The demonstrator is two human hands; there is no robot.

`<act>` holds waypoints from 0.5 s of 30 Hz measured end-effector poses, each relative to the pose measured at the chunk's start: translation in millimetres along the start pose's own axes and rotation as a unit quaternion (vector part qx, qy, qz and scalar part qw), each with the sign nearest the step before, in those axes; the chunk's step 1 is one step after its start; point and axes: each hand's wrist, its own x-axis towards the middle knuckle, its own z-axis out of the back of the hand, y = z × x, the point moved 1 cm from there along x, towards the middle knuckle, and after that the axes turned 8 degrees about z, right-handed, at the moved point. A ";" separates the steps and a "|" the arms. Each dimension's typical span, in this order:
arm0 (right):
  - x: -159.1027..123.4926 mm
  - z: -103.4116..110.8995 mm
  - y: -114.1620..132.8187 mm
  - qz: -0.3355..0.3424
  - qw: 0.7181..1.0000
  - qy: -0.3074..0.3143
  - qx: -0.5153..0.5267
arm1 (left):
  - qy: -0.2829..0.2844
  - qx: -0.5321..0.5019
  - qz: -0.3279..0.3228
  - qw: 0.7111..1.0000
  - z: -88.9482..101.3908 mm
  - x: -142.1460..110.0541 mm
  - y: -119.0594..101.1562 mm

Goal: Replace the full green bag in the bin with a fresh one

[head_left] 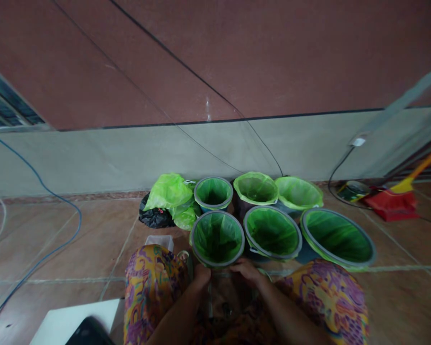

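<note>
The nearest trash bin (197,216), with a grey rim and a green bag lining it, stands between my knees. My left hand (202,275) holds its near left side; the fingertips are hidden by the bin. On the near right side of the same bin rests my right hand (247,270), its fingers curved against the wall below the rim. Right of it, in the front row, are a second lined bin (273,233) and a third (339,237). Behind stand a rimmed bin (213,194) and two bins with bags folded over their tops, one in the middle (256,188) and one at right (299,192).
Light green bags (172,194) and a black bag (154,213) lie left of the bins by the wall. A clear plastic container (160,241) is near my left knee. At right are a red dustpan (393,206) and a tin (354,190). A blue cable (79,215) crosses the left floor.
</note>
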 end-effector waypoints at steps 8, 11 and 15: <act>7.1 -13.6 -13.0 -0.041 0.999 -0.014 -0.026 | 0.094 -0.039 -0.012 0.995 -12.8 -12.9 2.9; 7.1 -18.1 -11.6 -0.055 0.997 -0.022 -0.053 | 0.080 -0.063 0.005 0.995 -15.3 -14.1 5.5; 8.8 -21.2 -11.6 -0.038 0.994 -0.059 -0.078 | 0.061 -0.089 0.002 0.994 -14.8 -12.9 3.0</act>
